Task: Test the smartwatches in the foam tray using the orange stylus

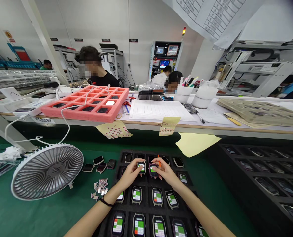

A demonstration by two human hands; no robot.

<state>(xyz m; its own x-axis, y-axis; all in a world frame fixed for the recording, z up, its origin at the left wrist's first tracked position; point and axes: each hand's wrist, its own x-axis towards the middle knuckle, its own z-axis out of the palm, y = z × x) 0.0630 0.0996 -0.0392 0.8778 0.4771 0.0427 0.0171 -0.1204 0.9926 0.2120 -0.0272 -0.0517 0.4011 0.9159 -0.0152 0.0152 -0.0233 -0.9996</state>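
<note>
In the head view, my left hand (132, 171) grips a smartwatch body (142, 168) in a light case, thumb on its lit screen. A second smartwatch body (153, 170), purple-edged, is held in my right hand (164, 170), its thumb also over the screen. A thin orange tool (159, 160) sticks up by the right fingers; its kind is not clear. Both hands are above a black foam tray (146, 183). Its slots hold several strapless watches, such as a lit watch (136, 195) with green and white blocks; those in the back row have dark screens.
Left of the tray lie several dark watches (101, 168) and a pile of small pieces (100, 187), beside a round fan (49, 171). Another black tray (265, 184) stands right. Above, a shelf (141, 125) carries a pink foam tray (84, 103) and papers. Other people sit beyond.
</note>
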